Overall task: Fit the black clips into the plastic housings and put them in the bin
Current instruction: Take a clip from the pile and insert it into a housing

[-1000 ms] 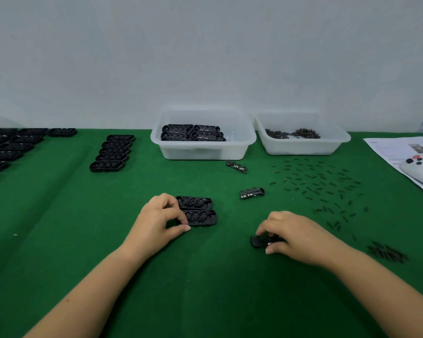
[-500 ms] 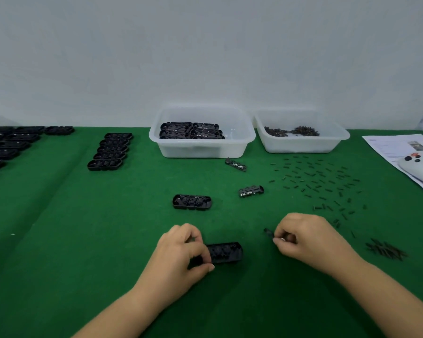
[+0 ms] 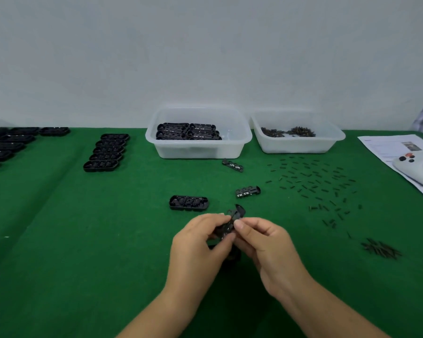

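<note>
- The left hand [image 3: 200, 242] and the right hand [image 3: 264, 242] meet above the tabletop [image 3: 83, 240], both grasping one black plastic housing [image 3: 232, 220] — each grip pinches it between thumb and fingertips, left from the near-left, right from the near-right.
- The housing's long axis tilts up and away from the two grips, its rounded far end poking out just beyond the fingertips; whether a clip is already pressed in cannot be told, since the fingers cover the middle.
- Both hands are equally near it; judged from the pose, the fitting is in hand and the drop into the bin is not yet done.
- The bin of finished housings [image 3: 198, 147] lies straight ahead of the grips, well apart — a translucent white tub with soft, rounded walls.
- Just beyond the left grip an open housing [image 3: 189, 203] lies flat, its long axis running left to right, ribbed and matt inside.
- Beyond the right grip lie two black clips [image 3: 248, 192] with pale metal spots, one nearer, one close to the bin.
- To the right of the right grip small dark pins [image 3: 310, 181] are scattered on the green felt-like cloth; a second tub [image 3: 298, 145] holds more.
</note>
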